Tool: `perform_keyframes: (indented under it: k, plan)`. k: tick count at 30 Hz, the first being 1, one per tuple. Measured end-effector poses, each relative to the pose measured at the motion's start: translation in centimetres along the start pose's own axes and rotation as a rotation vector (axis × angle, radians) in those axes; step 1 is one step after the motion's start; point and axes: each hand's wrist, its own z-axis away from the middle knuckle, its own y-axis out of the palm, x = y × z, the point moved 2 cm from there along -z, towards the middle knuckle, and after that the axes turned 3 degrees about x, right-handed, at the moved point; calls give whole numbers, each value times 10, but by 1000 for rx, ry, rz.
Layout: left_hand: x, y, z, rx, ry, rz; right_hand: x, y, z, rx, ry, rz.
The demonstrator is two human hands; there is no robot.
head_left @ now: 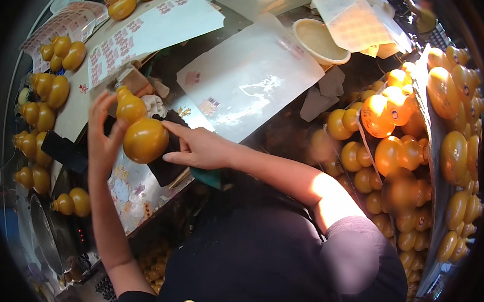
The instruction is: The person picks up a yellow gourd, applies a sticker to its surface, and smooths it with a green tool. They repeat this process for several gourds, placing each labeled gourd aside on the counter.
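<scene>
A glossy orange-yellow bottle gourd with a narrow waist is tilted above the worktable, its small bulb toward the far left. My left hand grips it at the waist, thumb against its side and the other fingers partly behind it. My right hand reaches in from the right. Its index fingertip touches the large bulb, and the thumb is apart from the index finger. Behind the gourd lies a dark cloth. A translucent sticker sheet lies just beyond my right hand.
A white sheet with red prints lies at the far left. More gourds line the left edge. Several gourds fill compartments at the right, beside an upright panel. A cream bowl stands at the back; a dark phone-like object is near my left wrist.
</scene>
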Motion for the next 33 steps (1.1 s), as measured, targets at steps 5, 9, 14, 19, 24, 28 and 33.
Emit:
perform_keyframes:
  k: [5,9,14,19,24,28,33]
  plan:
    - [-32,49,49,-49,-26,-44,-48,-28,7,-396,-209,227]
    - [-32,55,49,-164,-29,-73,-49,-59,16,-303,0,601]
    - [-26,77,58,-288,-78,23,-71,-61,25,-253,24,834]
    - [-19,81,57,-306,-72,17,-72,-58,9,-248,-18,865]
    - [-18,86,63,-324,-97,45,-72,-65,26,-181,98,875]
    - [-15,85,65,-303,-101,51,-75,-65,51,-202,159,925]
    - [-12,91,64,-338,-70,133,-86,-94,82,-508,16,568]
